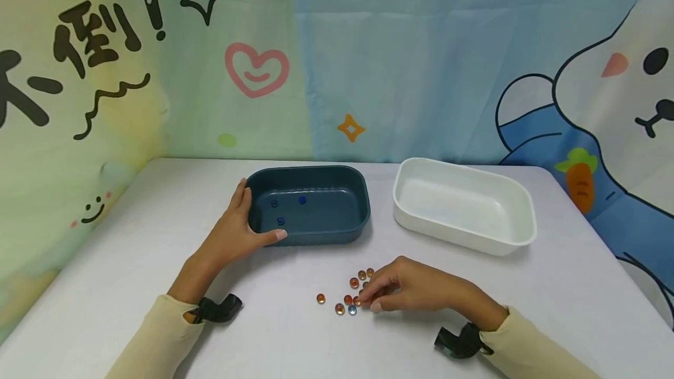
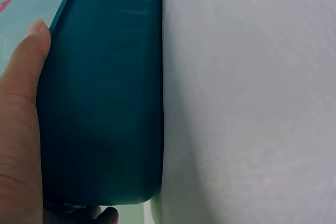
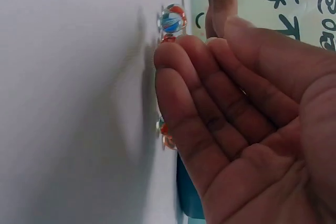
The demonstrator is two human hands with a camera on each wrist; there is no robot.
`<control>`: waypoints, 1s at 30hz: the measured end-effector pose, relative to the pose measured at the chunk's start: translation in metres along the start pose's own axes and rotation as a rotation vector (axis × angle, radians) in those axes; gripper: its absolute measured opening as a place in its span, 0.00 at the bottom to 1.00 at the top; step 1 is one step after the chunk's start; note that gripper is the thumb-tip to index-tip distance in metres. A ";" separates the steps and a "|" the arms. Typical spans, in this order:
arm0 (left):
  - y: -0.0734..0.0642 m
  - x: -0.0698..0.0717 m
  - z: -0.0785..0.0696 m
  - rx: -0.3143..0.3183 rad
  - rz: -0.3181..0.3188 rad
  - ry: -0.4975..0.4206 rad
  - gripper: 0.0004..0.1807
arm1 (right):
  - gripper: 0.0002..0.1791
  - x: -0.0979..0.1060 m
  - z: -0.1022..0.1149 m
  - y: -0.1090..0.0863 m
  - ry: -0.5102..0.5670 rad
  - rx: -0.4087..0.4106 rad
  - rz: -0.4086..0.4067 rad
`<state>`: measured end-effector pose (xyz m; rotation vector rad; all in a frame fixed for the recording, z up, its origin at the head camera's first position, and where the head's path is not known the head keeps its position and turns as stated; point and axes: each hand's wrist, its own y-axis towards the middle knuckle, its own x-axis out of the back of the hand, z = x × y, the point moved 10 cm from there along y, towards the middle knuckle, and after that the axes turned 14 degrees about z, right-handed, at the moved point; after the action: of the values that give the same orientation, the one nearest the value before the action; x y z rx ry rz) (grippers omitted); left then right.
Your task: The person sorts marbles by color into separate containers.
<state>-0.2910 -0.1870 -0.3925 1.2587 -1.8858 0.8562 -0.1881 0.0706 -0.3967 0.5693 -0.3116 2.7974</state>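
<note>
Right hand (image 1: 413, 289) at marbles (image 1: 339, 309); left (image 1: 235, 238) grips tray (image 1: 321, 237)

Bright head view, dimmer wrist views

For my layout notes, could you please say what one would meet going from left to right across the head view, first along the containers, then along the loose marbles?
Back: left hand, dark blue container, white container. Front: lone orange marble, bluish marble, right hand.
</note>
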 end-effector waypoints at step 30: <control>0.002 0.001 -0.001 -0.005 -0.003 0.008 0.70 | 0.11 -0.011 0.011 0.023 -0.259 0.041 -0.088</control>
<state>-0.2931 -0.1855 -0.3915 1.2536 -1.8779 0.8532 -0.1812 0.0432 -0.3947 0.9338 -0.2730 2.6516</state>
